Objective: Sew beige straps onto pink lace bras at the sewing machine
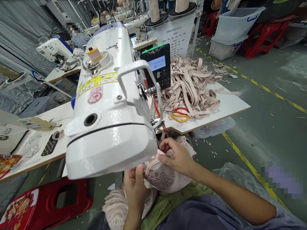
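A pale pink lace bra (160, 174) is spread between my two hands, just below the head of a white sewing machine (112, 137). My right hand (176, 156) pinches the upper edge of its cup close to the needle area, which the machine head mostly hides. Lower and to the left, my left hand (135, 182) grips the bra's edge between thumb and fingers. More pale pink lace bras (115, 209) lie stacked on my lap beneath the left hand.
Pink elastic straps (192, 86) are heaped on the machine table (230, 103), with red-and-yellow-handled scissors (179, 115) in front. A control screen (157, 65) stands behind the machine. A red stool (52, 201) is at lower left, plastic bins (230, 32) at back right. Another person (79, 36) sits at far left.
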Available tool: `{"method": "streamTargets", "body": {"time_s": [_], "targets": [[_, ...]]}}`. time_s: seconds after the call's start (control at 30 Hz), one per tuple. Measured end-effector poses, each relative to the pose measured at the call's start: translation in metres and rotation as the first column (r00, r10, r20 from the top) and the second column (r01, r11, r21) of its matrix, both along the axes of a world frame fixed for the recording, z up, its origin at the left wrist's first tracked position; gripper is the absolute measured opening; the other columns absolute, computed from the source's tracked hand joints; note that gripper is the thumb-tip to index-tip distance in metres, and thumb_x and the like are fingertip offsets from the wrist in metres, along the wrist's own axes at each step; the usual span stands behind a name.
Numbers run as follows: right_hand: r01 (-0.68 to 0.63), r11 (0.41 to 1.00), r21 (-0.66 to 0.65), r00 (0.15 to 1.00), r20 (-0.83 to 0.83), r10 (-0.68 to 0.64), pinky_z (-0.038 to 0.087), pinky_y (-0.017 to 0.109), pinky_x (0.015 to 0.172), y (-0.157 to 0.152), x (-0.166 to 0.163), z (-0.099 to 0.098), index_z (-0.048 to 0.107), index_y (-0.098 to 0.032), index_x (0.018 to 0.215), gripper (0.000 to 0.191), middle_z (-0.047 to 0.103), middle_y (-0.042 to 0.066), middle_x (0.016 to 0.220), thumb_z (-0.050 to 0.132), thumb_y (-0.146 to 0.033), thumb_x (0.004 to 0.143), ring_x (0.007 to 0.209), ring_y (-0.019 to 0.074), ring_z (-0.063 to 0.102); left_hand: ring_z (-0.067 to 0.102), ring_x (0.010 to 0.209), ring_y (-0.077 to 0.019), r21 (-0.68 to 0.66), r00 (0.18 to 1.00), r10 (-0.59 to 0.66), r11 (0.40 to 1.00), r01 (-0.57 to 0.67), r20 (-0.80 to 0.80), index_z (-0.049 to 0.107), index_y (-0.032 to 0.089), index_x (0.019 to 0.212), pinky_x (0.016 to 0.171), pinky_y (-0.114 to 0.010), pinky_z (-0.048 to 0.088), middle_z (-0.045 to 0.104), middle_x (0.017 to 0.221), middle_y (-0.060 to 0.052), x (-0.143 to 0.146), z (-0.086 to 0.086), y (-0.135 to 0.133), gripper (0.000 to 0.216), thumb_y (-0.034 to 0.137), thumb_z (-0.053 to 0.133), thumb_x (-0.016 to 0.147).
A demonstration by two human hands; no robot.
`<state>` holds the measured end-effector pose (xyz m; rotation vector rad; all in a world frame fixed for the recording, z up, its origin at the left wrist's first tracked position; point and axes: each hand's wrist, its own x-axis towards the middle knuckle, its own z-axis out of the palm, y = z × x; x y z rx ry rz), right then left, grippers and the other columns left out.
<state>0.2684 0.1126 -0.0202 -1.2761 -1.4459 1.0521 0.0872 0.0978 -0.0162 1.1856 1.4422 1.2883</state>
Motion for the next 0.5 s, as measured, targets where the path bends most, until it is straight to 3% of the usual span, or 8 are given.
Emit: {"method": "streamTargets", "body": {"time_s": [0.17, 0.33, 0.43, 0.5], "targets": [[0.002, 0.994, -0.107, 1.000, -0.023, -0.004, 0.043, 0.028, 0.064, 0.003, -0.007, 0.002, 0.050, -0.023, 0.102, 0.032, 0.057, -0.001, 0.086, 0.066, -0.041, 0.080, 0.072, 0.0135, 0.051, 0.064, 0.071, -0.0158, -0.031, 1.000, 0.012, 0.999, -0.013, -0.026, 0.060, 0.021, 0.096, 0.065, -0.024, 0.050, 0.068, 0.081, -0.001, -0.003, -0.001, -0.001, 0.033, 0.053, 0.062, 0.087], [-0.039, 0.987, -0.158, 0.991, -0.133, 0.018, 0.046, 0.028, 0.071, 0.009, -0.001, -0.009, 0.053, -0.021, 0.102, 0.036, 0.058, -0.001, 0.087, 0.071, -0.043, 0.079, 0.080, 0.0151, 0.057, 0.064, 0.071, -0.0160, -0.061, 0.999, -0.047, 0.997, 0.046, -0.017, 0.058, 0.022, 0.103, 0.064, -0.024, 0.050, 0.068, 0.079, -0.001, -0.011, -0.003, -0.008, 0.034, 0.053, 0.059, 0.089], [-0.136, 0.978, -0.159, 0.974, -0.204, 0.102, 0.048, 0.028, 0.073, -0.004, 0.008, -0.006, 0.061, -0.020, 0.099, 0.028, 0.064, 0.001, 0.091, 0.068, -0.042, 0.083, 0.081, 0.0153, 0.059, 0.064, 0.072, -0.0187, -0.160, 0.973, -0.232, 0.961, 0.227, -0.016, 0.061, 0.021, 0.097, 0.067, -0.029, 0.051, 0.069, 0.079, -0.004, -0.016, -0.005, -0.013, 0.037, 0.057, 0.058, 0.088], [-0.200, 0.967, -0.159, 0.965, -0.205, 0.166, 0.049, 0.028, 0.072, -0.023, 0.011, 0.002, 0.066, -0.021, 0.096, 0.023, 0.067, 0.002, 0.092, 0.065, -0.042, 0.086, 0.081, 0.0164, 0.061, 0.066, 0.079, -0.0230, -0.246, 0.908, -0.410, 0.874, 0.419, 0.088, 0.065, 0.020, 0.092, 0.072, -0.035, 0.053, 0.071, 0.083, -0.008, -0.011, -0.003, -0.018, 0.045, 0.063, 0.057, 0.086]]}}
